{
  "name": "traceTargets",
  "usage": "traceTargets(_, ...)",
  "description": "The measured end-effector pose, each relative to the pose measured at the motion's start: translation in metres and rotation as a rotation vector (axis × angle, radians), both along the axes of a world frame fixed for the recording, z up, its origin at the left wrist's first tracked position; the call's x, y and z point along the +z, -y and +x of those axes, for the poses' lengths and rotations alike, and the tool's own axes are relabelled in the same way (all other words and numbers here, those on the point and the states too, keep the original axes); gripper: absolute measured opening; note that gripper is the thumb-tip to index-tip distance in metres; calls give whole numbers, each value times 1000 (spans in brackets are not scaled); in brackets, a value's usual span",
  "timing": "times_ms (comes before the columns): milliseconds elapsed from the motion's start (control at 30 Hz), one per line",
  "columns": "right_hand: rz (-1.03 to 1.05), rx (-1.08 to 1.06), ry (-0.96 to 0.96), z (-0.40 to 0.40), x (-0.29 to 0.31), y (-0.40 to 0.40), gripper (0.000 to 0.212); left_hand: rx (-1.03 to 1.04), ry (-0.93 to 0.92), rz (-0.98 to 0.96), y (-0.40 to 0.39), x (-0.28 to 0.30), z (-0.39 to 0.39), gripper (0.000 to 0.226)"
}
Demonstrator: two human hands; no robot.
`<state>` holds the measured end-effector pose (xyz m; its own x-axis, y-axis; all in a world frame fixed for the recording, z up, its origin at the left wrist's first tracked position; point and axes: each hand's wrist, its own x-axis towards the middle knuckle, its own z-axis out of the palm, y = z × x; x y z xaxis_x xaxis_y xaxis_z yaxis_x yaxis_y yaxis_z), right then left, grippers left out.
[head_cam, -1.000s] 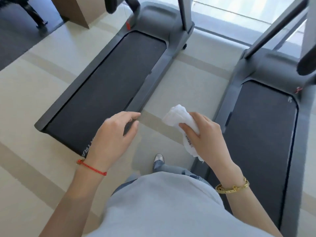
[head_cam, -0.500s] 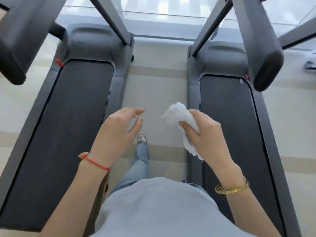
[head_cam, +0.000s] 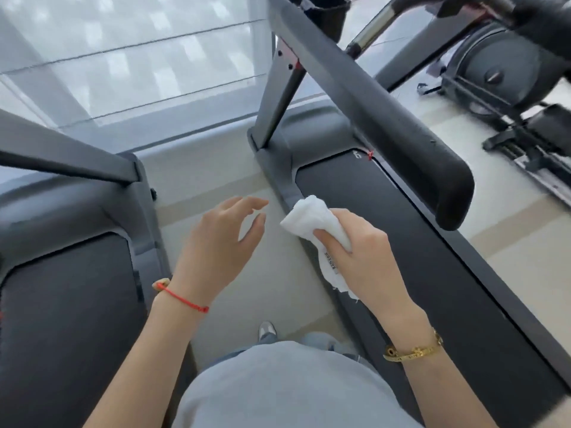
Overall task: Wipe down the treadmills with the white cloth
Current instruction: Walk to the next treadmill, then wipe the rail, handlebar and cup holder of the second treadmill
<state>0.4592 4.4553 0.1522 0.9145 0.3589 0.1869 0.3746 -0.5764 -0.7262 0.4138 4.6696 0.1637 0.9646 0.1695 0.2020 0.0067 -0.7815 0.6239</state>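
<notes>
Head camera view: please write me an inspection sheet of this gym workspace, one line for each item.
Surface: beige tiled floor with darker stripes; the person stands between two machines.
Job's things: crumpled white cloth; dark grey treadmill on the left; dark grey treadmill on the right with a padded black handrail.
Clutter: nothing seen.
Grippers: right hand grips the cloth, held above the right treadmill's side rail; contact cannot be told. Left hand holds nothing, fingers relaxed.
Cables: nothing seen.
Surroundings: large window ahead; another black exercise machine at far right.
</notes>
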Motion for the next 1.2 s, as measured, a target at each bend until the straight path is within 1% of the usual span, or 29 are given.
traceTargets(67, 6, -71, -5, 16, 5, -7, 30, -90, 14, 4, -8, 4, 34, 33)
traceTargets(267, 24, -258, 28, 55, 28, -4, 22, -316, 107, -2, -12, 15, 124, 29)
traceTargets(400, 18, -375, 88, 81, 45, 12, 21, -454, 152, 8, -1, 16, 182, 28)
traceTargets(567, -19, -550, 290, 122, 72, 36, 20, -563, 196, 34, 20, 29, 243, 25)
traceTargets(667, -73, -617, 422, 148, 86, 53, 12, -621, 223, 38, 39, 41, 274, 26)
traceTargets(733, -122, -650, 466, 164, 90, 66, 15, -651, 233, 47, 52, 44, 293, 26)
traceTargets(800, -163, -654, 419, 180, 87, 77, 22, -670, 235, 45, 62, 45, 309, 26)
traceTargets(1000, -214, -553, 33, 198, 53, 82, 26, -703, 210, 58, 71, 32, 345, 25)
traceTargets(1100, -250, -566, -43, 199, 46, 81, 38, -721, 209, 89, 62, 24, 367, 25)
traceTargets(1200, -224, -552, -168, 208, 47, 69, 46, -728, 214, 113, 50, 18, 389, 25)
